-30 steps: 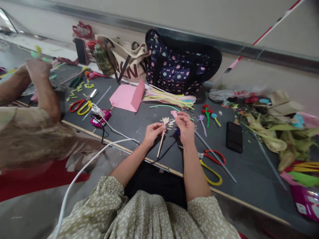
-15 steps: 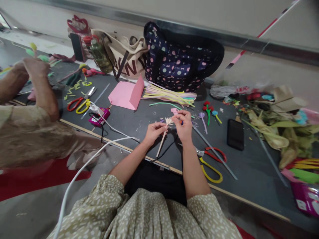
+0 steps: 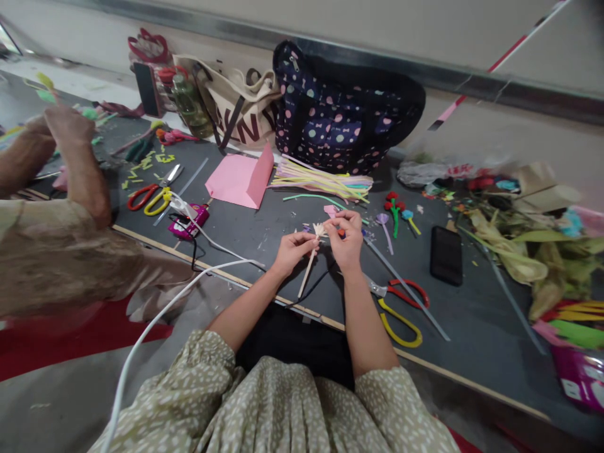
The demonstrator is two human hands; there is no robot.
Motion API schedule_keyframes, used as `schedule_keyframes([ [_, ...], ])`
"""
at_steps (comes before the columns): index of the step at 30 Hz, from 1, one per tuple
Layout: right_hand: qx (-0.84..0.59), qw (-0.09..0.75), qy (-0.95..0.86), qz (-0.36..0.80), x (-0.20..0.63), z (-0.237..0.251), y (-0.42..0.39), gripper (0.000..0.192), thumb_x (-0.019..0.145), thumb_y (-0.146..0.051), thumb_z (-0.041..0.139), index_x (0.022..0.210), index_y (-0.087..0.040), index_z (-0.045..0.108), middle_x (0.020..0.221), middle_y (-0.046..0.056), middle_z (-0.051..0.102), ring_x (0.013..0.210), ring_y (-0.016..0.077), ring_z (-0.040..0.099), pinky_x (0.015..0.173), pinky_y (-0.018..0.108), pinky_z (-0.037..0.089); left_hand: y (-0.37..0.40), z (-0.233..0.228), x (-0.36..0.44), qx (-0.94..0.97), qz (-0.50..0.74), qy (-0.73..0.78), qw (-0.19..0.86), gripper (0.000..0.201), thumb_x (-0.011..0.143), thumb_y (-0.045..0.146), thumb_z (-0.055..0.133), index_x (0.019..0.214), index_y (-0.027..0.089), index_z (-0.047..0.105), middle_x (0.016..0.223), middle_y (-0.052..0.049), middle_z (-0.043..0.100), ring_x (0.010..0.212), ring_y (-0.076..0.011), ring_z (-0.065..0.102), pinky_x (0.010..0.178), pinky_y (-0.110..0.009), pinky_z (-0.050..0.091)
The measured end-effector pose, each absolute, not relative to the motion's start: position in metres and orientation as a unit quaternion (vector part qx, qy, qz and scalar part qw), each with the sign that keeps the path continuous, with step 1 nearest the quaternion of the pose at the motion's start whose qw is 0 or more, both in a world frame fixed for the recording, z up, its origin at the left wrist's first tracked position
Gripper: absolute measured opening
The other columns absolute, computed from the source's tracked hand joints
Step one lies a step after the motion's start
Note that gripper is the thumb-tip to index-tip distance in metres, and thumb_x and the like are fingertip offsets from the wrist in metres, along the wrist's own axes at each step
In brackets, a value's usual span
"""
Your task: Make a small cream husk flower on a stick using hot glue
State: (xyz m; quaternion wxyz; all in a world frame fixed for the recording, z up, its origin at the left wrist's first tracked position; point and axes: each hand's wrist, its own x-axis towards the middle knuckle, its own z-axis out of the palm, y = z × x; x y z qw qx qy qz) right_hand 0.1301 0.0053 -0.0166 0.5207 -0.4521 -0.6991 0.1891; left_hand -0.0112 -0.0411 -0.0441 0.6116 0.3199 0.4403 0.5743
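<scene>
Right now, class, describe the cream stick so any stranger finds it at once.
Find the spotted navy bag at the back of the dark table. In front, the wearer's left hand holds the cream stick; unlike the red flowers, its splayed top is pale.

Loose olive-green sleeves with small white flecks

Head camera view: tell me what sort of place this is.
Probably a craft workshop or classroom: the long dark table carries a bundle of pastel strips, small handmade-looking red flowers and red-and-yellow-handled scissors.
</scene>
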Motion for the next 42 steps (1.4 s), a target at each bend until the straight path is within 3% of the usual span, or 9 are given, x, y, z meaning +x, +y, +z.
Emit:
schedule_keyframes([
  [17, -0.456, 0.479, -0.746, 0.079, 0.130, -0.005, -0.003, 0.012, 0.088, -0.030, 0.061, 0.082, -0.024, 0.068, 0.093, 0.006, 0.057, 0.096, 0.0226, 0.056, 0.089, 0.042, 0.047, -0.041, -0.044, -0.011, 0.335, 0.589, 0.439, 0.590, 0.034, 0.061, 0.040, 0.086, 0.078, 0.014, 0.073, 0.064, -0.002, 0.069, 0.051, -0.0100, 0.059, 0.054, -0.023, 0.050],
  [42, -0.459, 0.476, -0.746, 0.085, 0.127, -0.003, -0.007, 0.013, 0.087, -0.028, 0.060, 0.076, -0.023, 0.065, 0.089, 0.006, 0.056, 0.092, 0.0226, 0.053, 0.087, 0.042, 0.045, -0.044, -0.039, -0.010, 0.323, 0.598, 0.431, 0.593, 0.035, 0.063, 0.042, 0.084, 0.077, 0.014, 0.068, 0.065, -0.002, 0.068, 0.054, -0.0128, 0.065, 0.053, -0.024, 0.054],
])
